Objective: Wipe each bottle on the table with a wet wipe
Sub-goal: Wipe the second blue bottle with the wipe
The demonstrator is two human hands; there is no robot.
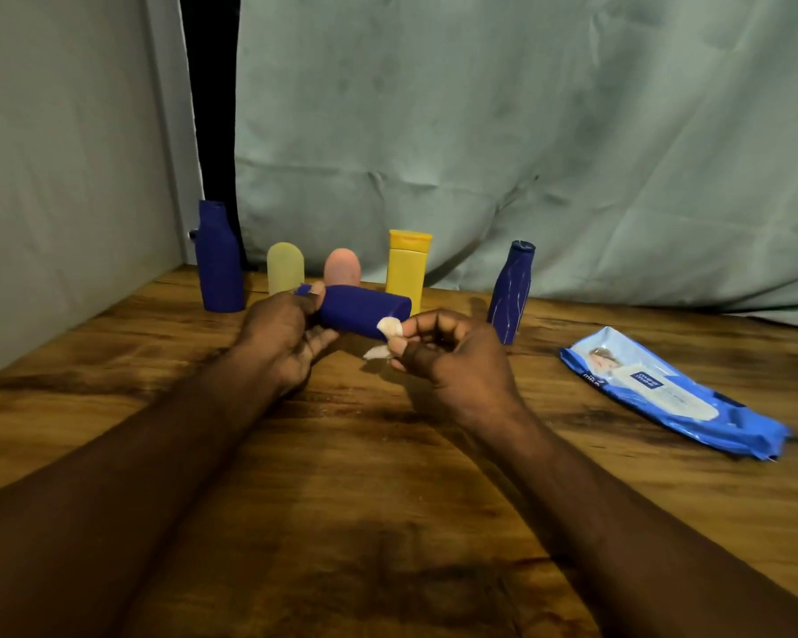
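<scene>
A dark blue bottle (365, 310) is held on its side above the bench (388, 499). Its narrow end is enclosed by the left grip (286, 333), a bare hand whose thumb and fingers are curled round it. The right grip (443, 356), also a bare hand, is closed narrowly on a crumpled wet wipe (390, 331). The wipe is pinched between thumb and fingertips and touches the lower edge of the bottle's broad end.

Behind the hands, five more bottles are stood upright in a row near the back of the bench:
- a tall blue bottle (220, 260)
- a pale yellow bottle (285, 267)
- a pink bottle (342, 267), partly hidden by the held one
- a yellow bottle (408, 264) with a flat cap
- a streaked blue bottle (510, 292), set apart to the right

A blue wipes packet (664, 389) is laid flat on the bench at the right. A pale green cloth (526, 131) is hung behind.
</scene>
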